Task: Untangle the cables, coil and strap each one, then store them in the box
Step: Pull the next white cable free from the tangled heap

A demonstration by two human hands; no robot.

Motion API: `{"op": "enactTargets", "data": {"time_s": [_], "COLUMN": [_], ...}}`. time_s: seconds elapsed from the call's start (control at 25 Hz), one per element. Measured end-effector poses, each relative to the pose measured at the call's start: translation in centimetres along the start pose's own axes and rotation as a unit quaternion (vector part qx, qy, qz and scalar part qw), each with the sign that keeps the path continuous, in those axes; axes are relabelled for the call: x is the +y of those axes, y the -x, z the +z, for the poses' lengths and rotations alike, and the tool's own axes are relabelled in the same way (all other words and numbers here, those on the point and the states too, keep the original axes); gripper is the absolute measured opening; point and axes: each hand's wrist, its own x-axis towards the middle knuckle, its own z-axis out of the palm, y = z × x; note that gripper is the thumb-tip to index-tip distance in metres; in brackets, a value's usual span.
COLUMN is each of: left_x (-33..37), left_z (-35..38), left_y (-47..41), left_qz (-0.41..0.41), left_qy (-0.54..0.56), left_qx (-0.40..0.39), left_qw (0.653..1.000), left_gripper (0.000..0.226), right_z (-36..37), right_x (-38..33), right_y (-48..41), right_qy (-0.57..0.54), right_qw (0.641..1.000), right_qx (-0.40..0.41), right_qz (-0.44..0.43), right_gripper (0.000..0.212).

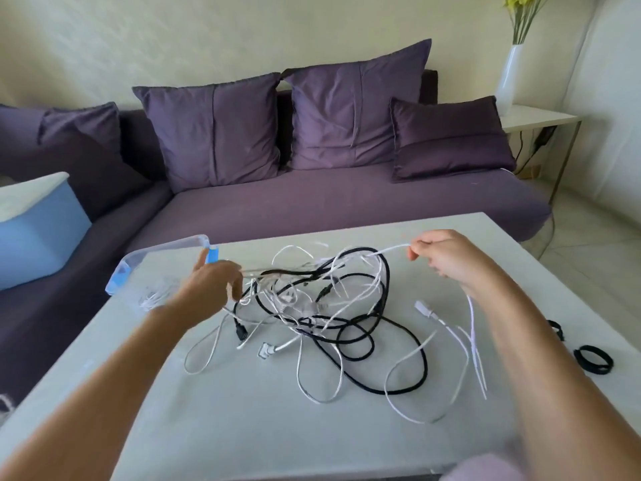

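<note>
Right hand (447,260) fingers (418,252) pinching white cable (392,248), which is running leftward into tangle (312,317) lying mid-bench (277,428). Left hand (215,284), blurred, seemingly pinching tangle's left edge beside box (166,246).

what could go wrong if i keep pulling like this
1. The right hand draws a white cable one way while the left hand holds the tangle on the other side. That may cinch the crossings tighter.
2. Loose white ends trail under the right arm, close to the straps near the table edge, and could sweep them off.
</note>
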Motion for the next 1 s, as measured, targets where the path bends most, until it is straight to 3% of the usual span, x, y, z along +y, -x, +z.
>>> {"op": "enactTargets", "data": {"time_s": [0.08,0.12,0.24,0.32,0.48,0.56,0.64,0.84,1.0], "left_x": [0.1,0.5,4.5,8.6,13.5,14.0,14.3,14.0,13.6], "left_z": [-0.5,-0.6,0.7,2.6,7.8,9.6,10.6,10.6,10.9], "left_y": [0.1,0.0,-0.2,-0.1,-1.4,-2.3,-2.9,-4.0,-4.9], "left_qz": [0.025,0.036,0.048,0.075,0.081,0.062,0.037,-0.063,-0.126], "left_qy": [0.119,0.140,0.129,0.184,0.219,0.202,0.186,0.216,0.245], "left_qx": [-0.073,-0.057,0.088,0.108,0.026,-0.016,-0.046,-0.069,-0.102], "left_qw": [0.990,0.988,0.987,0.974,0.972,0.977,0.981,0.972,0.956], "left_gripper": [0.069,0.066,0.027,0.012,0.029,0.030,0.016,0.035,0.040], "right_z": [0.4,0.6,1.8,2.6,4.8,6.2,7.3,9.4,10.7], "right_x": [0.9,1.2,1.3,0.8,1.2,2.2,3.1,3.5,3.9], "right_y": [-0.2,-0.3,0.1,0.5,1.3,1.2,0.8,0.0,-0.8], "right_qy": [0.066,0.086,0.153,0.195,0.217,0.240,0.287,0.266,0.272], "right_qw": [0.998,0.996,0.984,0.970,0.941,0.931,0.918,0.938,0.925], "right_qx": [-0.001,-0.021,-0.090,-0.133,-0.240,-0.252,-0.252,-0.210,-0.253], "right_qz": [0.018,0.015,0.032,0.052,0.094,0.111,0.106,0.074,0.082], "right_gripper": [0.032,0.035,0.031,0.029,0.038,0.037,0.035,0.024,0.012]}}
